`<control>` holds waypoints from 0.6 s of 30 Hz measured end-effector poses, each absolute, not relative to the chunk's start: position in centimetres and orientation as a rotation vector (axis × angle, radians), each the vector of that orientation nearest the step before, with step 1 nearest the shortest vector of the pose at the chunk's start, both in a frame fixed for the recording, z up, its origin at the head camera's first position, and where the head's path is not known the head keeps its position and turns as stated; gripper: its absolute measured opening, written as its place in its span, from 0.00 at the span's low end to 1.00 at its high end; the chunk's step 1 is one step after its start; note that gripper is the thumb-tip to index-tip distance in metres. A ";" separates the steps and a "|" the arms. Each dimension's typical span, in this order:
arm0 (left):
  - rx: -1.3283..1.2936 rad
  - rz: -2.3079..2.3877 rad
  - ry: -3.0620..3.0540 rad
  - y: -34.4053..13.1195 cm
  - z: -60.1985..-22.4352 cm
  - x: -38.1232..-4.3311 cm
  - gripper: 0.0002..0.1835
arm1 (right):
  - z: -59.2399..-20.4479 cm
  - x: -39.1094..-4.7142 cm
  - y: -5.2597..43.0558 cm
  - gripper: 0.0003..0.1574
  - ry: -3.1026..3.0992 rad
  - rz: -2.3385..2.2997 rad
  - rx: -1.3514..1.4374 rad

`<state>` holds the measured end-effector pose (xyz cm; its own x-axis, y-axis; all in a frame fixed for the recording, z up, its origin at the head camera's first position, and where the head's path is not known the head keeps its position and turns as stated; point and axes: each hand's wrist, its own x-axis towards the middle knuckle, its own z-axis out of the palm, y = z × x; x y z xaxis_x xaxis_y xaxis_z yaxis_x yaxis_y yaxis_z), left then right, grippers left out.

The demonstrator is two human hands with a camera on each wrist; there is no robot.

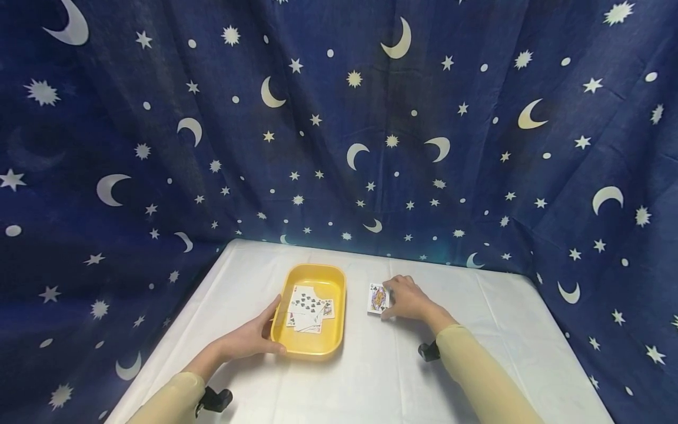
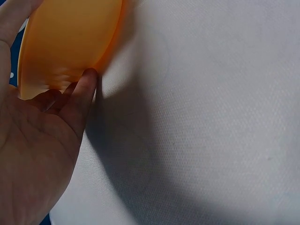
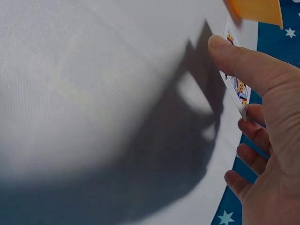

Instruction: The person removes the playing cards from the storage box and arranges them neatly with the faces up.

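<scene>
A yellow plastic tray point(image 1: 339, 330) stands on the white-covered table, with several loose playing cards point(image 1: 307, 306) overlapping inside it. My left hand point(image 1: 249, 340) grips the tray's left side, thumb at the near corner and fingers along the outer wall. The left wrist view shows those fingertips against the tray wall point(image 2: 70, 42). To the right of the tray, my right hand point(image 1: 413, 300) pinches a face-up playing card point(image 1: 378, 298) with a club court figure. In the right wrist view that card point(image 3: 238, 86) sits tilted between thumb and fingers; whether more cards lie under it I cannot tell.
A white cloth point(image 1: 365, 377) covers the table. Behind and at both sides hangs a dark blue curtain point(image 1: 328, 76) with moons and stars. A black wrist mount point(image 1: 214, 400) is on the left forearm and another point(image 1: 429, 351) on the right.
</scene>
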<state>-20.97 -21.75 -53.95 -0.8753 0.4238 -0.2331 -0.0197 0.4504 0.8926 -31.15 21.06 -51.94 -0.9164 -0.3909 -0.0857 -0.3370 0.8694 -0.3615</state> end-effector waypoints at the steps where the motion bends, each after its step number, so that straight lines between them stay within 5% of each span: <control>1: 0.337 1.408 2.284 -21.8 -54.0 -21.0 0.71 | -52.1 -31.1 21.0 0.59 2.880 -0.519 -0.562; 18: 0.312 1.398 2.293 -21.7 -54.1 -20.9 0.72 | -53.7 -31.0 20.2 0.58 2.856 -0.556 -0.520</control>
